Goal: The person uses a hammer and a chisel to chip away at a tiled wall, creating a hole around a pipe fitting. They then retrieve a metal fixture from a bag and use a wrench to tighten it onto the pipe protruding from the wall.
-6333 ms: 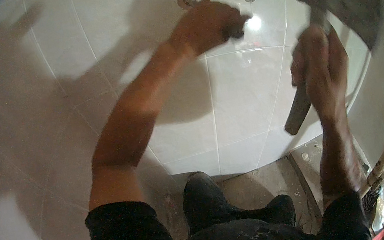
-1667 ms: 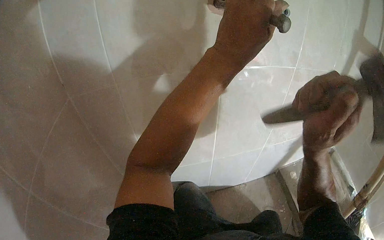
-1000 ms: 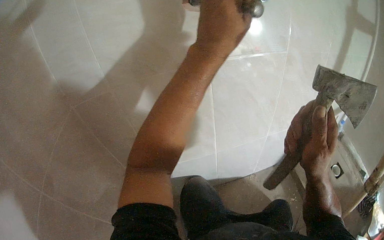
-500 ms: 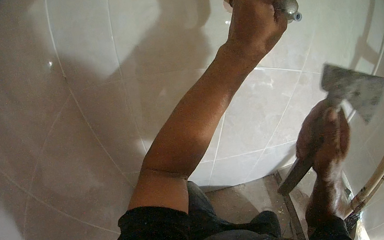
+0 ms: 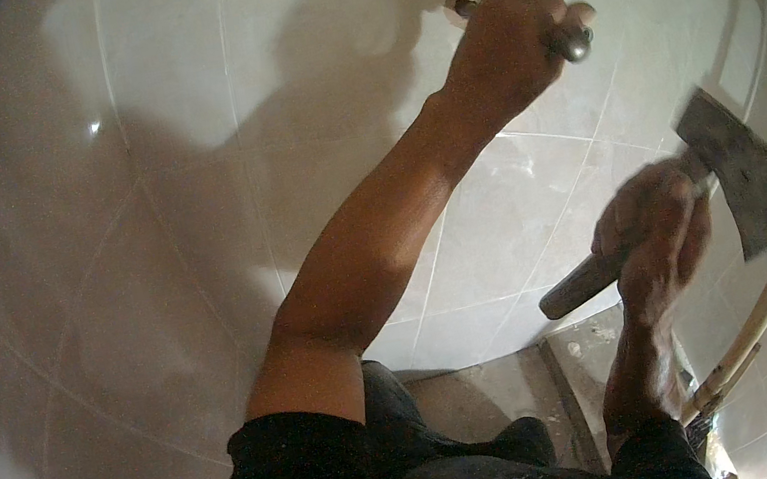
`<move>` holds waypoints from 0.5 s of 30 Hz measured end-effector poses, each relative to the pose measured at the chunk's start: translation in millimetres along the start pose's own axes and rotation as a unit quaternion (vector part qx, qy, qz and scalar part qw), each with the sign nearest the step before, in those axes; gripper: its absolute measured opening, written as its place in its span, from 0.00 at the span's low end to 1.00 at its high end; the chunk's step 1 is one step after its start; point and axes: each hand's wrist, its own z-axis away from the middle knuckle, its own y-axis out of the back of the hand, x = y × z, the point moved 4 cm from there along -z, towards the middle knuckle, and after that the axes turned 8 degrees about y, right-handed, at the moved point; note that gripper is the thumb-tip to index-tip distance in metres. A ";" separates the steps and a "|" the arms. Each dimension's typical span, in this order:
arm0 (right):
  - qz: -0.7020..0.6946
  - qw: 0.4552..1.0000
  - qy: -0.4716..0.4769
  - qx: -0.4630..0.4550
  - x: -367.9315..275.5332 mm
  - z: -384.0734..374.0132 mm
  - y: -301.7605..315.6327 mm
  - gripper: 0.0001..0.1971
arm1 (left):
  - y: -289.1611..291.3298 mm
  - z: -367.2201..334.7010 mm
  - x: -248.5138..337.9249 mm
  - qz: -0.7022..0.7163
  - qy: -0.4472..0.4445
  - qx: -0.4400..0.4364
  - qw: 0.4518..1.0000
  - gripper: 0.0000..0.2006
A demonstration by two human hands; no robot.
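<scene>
My left hand (image 5: 513, 40) is closed around a metal tool with a rounded end (image 5: 578, 47); most of it is hidden in the fist, so I cannot tell its exact kind. Its far end points at a small hole (image 5: 460, 5) broken into the tiled wall (image 5: 324, 188). Lower and to the right, my right hand (image 5: 654, 219) grips a hatchet by its short handle (image 5: 582, 285). The hatchet's wide grey head (image 5: 745, 169) stands out beyond that fist, apart from the left hand's tool.
A curved bamboo pole (image 5: 759, 329) runs along the right side. Below, next to my dark-clothed legs, lies a dusty floor (image 5: 472, 402) with a narrow ledge (image 5: 571, 391). Shadows of my head and arm fall across the tiles.
The hatchet has swung to the right, away from the left hand, and its handle has tilted flatter. My left hand has dropped slightly, and the tool's rounded end has turned downward.
</scene>
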 end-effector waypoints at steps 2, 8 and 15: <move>-0.055 0.998 -0.004 0.014 -0.2 20.1 7.3 0.19 | -3.6 11.5 1.7 0.014 -0.042 -0.022 0.999 0.09; -0.088 0.991 -0.089 0.042 21.8 55.8 28.1 0.18 | -10.0 31.7 31.0 0.015 -0.130 0.050 0.990 0.09; -0.041 0.987 -0.150 0.029 44.4 59.2 43.3 0.17 | -8.4 25.7 -3.9 -0.014 -0.040 0.082 0.996 0.11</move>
